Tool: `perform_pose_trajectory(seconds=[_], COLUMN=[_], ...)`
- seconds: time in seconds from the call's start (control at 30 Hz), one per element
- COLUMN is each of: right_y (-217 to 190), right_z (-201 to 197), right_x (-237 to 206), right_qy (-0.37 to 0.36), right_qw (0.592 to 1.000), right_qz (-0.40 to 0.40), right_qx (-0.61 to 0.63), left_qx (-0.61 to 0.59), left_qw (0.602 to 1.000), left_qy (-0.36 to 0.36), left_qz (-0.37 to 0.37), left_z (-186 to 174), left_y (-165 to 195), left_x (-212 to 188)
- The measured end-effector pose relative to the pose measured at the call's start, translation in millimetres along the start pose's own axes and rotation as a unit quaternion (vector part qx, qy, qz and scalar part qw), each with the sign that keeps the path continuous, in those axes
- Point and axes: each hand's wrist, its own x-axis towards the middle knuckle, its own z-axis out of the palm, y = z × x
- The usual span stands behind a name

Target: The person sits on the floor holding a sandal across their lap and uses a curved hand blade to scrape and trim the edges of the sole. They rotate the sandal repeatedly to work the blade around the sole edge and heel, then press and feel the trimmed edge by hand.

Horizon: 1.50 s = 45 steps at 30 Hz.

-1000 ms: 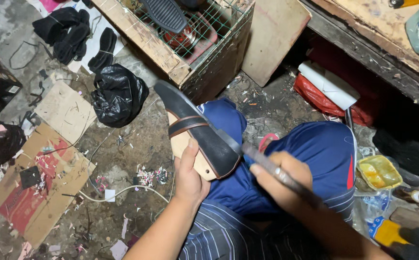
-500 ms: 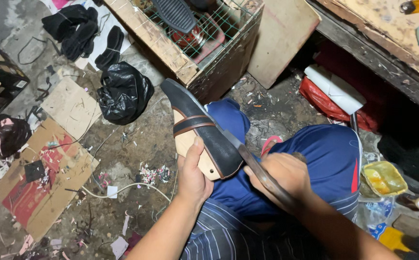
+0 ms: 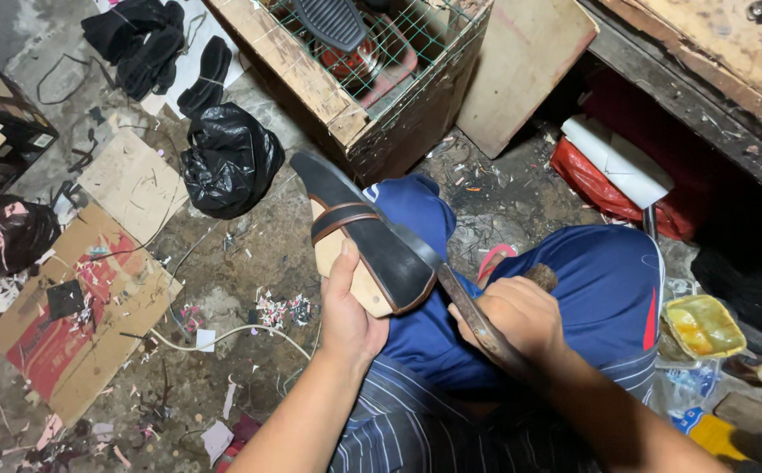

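Observation:
My left hand [image 3: 346,302] grips a sandal [image 3: 359,232] with a black sole, a tan footbed and a brown-edged strap, held sole-up over my blue-clad knee [image 3: 416,210]. My right hand [image 3: 512,315] is closed around a long dark knife-like blade [image 3: 460,293] with a wooden handle; the blade lies against the edge of the sandal's heel end. I sit with both legs in blue shorts [image 3: 591,289] and a striped shirt.
A wooden crate with green wire mesh [image 3: 355,96] stands ahead. A black plastic bag [image 3: 228,158], cardboard pieces [image 3: 92,307], black sole cut-outs [image 3: 144,44] and scraps litter the floor at left. A yellow tub [image 3: 701,326] and red bag [image 3: 591,175] lie at right.
My view has shifted slightly. My right hand with the blade has slid a little along the sandal's heel edge; my left hand keeps its hold.

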Motion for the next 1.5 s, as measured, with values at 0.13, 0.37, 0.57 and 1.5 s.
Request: perform_pose_trajectory(seconds=[0.13, 0.37, 0.57, 1.5], right_y=[3.2, 8.0, 8.1, -2.6], right_z=[3.6, 18.6, 22.3, -9.5], right_x=[-0.9, 12.9, 13.0, 17.7], right_qy=[0.001, -0.004, -0.048, -0.077], right_qw=[1.000, 1.000, 0.995, 0.994], right_qz=[0.001, -0.020, 0.004, -0.073], right_qx=[0.008, 0.009, -0.085, 0.008], left_qx=[-0.009, 0.029, 0.008, 0.022], left_qw=[1.000, 0.999, 1.000, 1.000], left_qy=[0.000, -0.012, -0.007, -0.014], left_qz=[-0.013, -0.005, -0.002, -0.006], left_z=[-2.5, -6.2, -10.8, -7.7], left_y=[2.7, 2.1, 5.9, 11.1], left_x=[1.1, 0.1, 4.2, 4.1])
